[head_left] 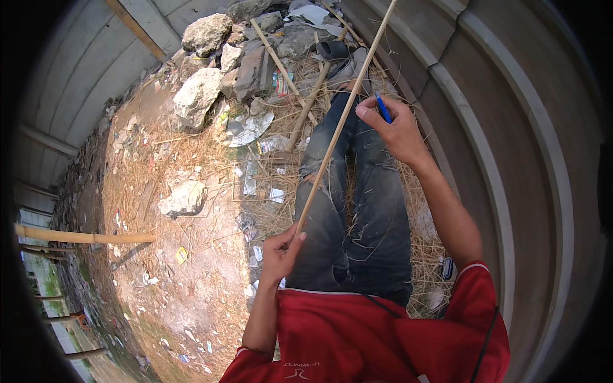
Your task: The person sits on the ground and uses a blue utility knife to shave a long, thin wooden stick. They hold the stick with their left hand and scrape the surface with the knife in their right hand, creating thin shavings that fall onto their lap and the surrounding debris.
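A long, thin strip of bamboo (331, 148) slants up and away across my outstretched legs (357, 210). My left hand (281, 252) is closed around its near end, beside my thigh. Farther up, my right hand (397, 131) holds a slim blue pen-like tool (383, 108), its dark tip pointing up. What kind of tool it is, I cannot tell. The right thumb is close to the strip's right side; whether it touches is unclear. The strip's far end runs out at the upper edge.
A corrugated metal wall (511, 147) rises close on my right. Rocks (199, 96) and loose poles (281, 67) lie beyond my feet. Dry straw and litter cover the ground. At the left a bamboo pole (89, 237) juts in, near a lone stone (183, 199).
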